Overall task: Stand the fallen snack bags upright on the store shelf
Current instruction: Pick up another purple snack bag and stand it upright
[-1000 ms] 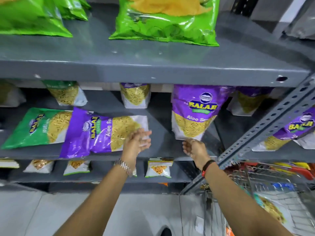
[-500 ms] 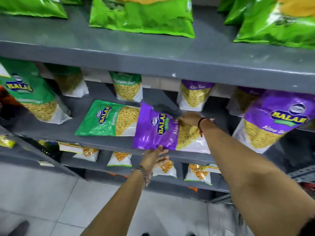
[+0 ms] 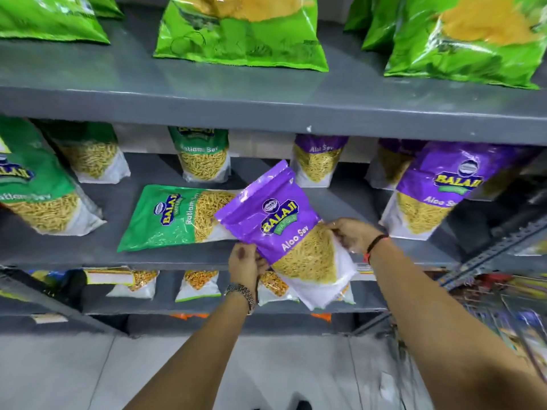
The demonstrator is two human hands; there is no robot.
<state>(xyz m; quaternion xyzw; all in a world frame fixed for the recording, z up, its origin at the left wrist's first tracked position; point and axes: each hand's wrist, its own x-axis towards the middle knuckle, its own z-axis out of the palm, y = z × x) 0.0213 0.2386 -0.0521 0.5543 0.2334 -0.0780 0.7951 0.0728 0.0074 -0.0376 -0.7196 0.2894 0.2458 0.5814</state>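
Note:
A purple Aloo Sev bag (image 3: 284,229) is held tilted in front of the middle shelf (image 3: 183,258), its top leaning up and to the left, its white bottom hanging past the shelf's front edge. My left hand (image 3: 244,261) grips its left edge and my right hand (image 3: 350,236) grips its right side. A green Ratlami Sev bag (image 3: 174,217) lies flat on the shelf just left of it, partly hidden under the purple bag.
Upright green bags (image 3: 201,156) and purple bags (image 3: 438,187) stand along the same shelf. Large green chip bags (image 3: 239,31) fill the top shelf (image 3: 266,108). Small packets (image 3: 196,284) line the lower shelf. A shopping cart (image 3: 509,306) stands at the right.
The purple bag lay flat on the shelf; both hands have now lifted it off and turned it toward upright. The view has shifted left.

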